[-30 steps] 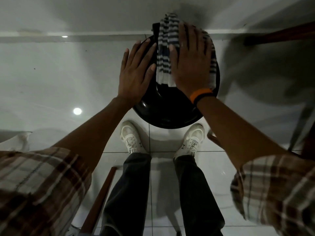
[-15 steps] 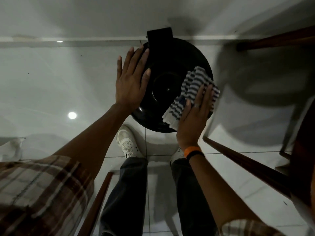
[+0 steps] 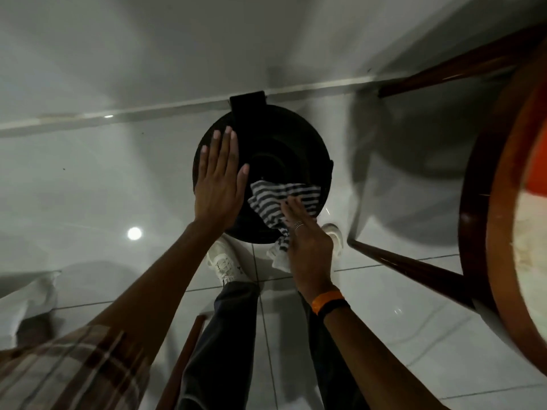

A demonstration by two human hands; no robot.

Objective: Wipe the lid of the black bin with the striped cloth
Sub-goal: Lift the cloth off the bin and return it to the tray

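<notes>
The lid (image 3: 284,149) of the black bin (image 3: 324,173) is sitting on top of the bin, right below us, and we are looking straight down at it. It is round and dark and shiny, with a round dip in the middle. A black block (image 3: 248,109) is sticking out at its far edge, next to the wall.

The striped cloth (image 3: 284,202) is lying on the near right part of the lid. It is white with dark stripes, and it is a bit crumpled. One end of it is hanging off the near edge of the lid.

Our right hand (image 3: 307,247) is pressing flat on the near end of the cloth. Its fingers are lying straight and close together, not curled around the cloth. A ring is showing on one finger, and an orange and black band (image 3: 330,303) is sitting on the wrist.

Our left hand (image 3: 219,184) is resting flat on the left side of the lid. Its fingers are straight and side by side, holding nothing. It is close to the cloth but not touching it.

Our white shoes (image 3: 226,263) are standing on the white tile floor (image 3: 88,187) just beside the bin. Our dark trousers (image 3: 225,344) are showing below them, and a checked sleeve (image 3: 68,368) is showing at the bottom left.

A brown wooden chair (image 3: 479,208) is standing to the right, near the bin.
</notes>
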